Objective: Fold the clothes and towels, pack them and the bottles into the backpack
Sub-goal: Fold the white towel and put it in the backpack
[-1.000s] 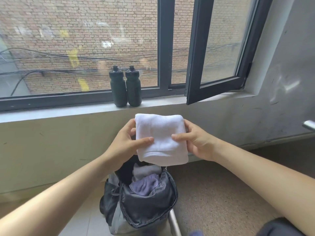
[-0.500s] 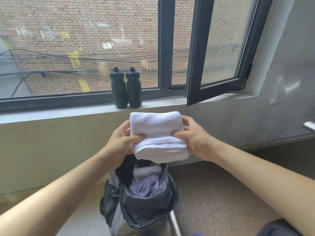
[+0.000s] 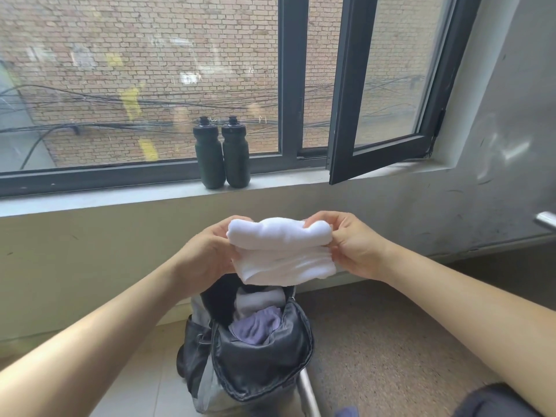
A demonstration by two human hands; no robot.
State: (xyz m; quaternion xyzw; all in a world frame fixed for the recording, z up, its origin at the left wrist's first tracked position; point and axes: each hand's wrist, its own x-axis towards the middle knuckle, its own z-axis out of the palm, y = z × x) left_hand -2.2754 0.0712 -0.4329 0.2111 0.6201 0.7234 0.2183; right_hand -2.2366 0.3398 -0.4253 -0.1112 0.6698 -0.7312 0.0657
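A folded white towel [image 3: 282,254] is held in the air above the open black backpack [image 3: 261,365]. My left hand [image 3: 207,251] grips its left end and my right hand [image 3: 352,245] grips its right end, fingers curled over the top fold. The towel is doubled over, its edges hanging toward the bag's mouth. Inside the backpack lie a purple garment [image 3: 255,325] and a pale grey one [image 3: 258,300]. Two dark bottles [image 3: 222,155] stand side by side on the window sill [image 3: 120,197] behind the towel.
An open window sash [image 3: 382,94] swings inward at the right above the sill. The backpack stands on the floor against the wall, with a metal tube [image 3: 308,392] beside it. A metal handle [image 3: 546,219] juts in at the right edge.
Both hands have folded the towel's top edge forward and down, so it went from a flat upright square to a doubled bundle, and it has dropped slightly toward the backpack.
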